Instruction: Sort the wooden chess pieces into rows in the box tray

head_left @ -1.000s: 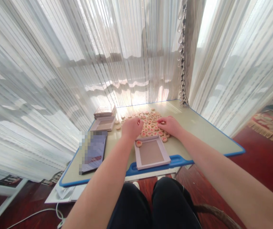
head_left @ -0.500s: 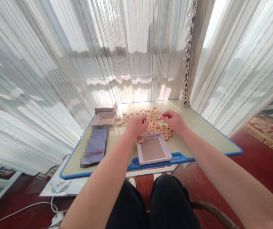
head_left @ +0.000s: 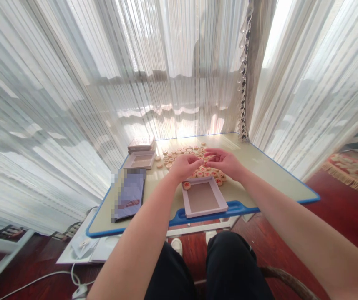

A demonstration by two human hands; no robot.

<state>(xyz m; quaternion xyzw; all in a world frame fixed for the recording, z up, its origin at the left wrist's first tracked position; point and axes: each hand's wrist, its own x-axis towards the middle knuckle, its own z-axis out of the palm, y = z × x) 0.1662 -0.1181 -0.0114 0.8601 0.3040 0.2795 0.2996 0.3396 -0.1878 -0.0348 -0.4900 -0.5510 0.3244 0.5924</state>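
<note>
Round wooden Chinese chess pieces (head_left: 186,149) with red and black characters lie spread over the table. Above the near part of them is my left hand (head_left: 185,166), its fingers loosely bent and reaching toward the right hand; I see no piece in it. Opposite it, my right hand (head_left: 225,162) has its fingers apart over the pieces, with nothing visible in it. The fingertips of both hands are close together. Nearest me sits a shallow open cardboard box tray (head_left: 202,198). One red-marked piece (head_left: 186,186) rests at its upper left corner. My hands hide some pieces.
A tablet (head_left: 129,195), partly blurred out, lies at the left of the table (head_left: 279,179). Behind it are another shallow box tray (head_left: 139,160) and a closed box (head_left: 141,143). Sheer curtains (head_left: 166,75) hang right behind the table's far edge. A cable (head_left: 41,276) runs across the floor.
Both hands have come closer together over the pieces. The right hand's fingers have spread, and the left hand's fingers have stretched out. The view has shifted slightly.
</note>
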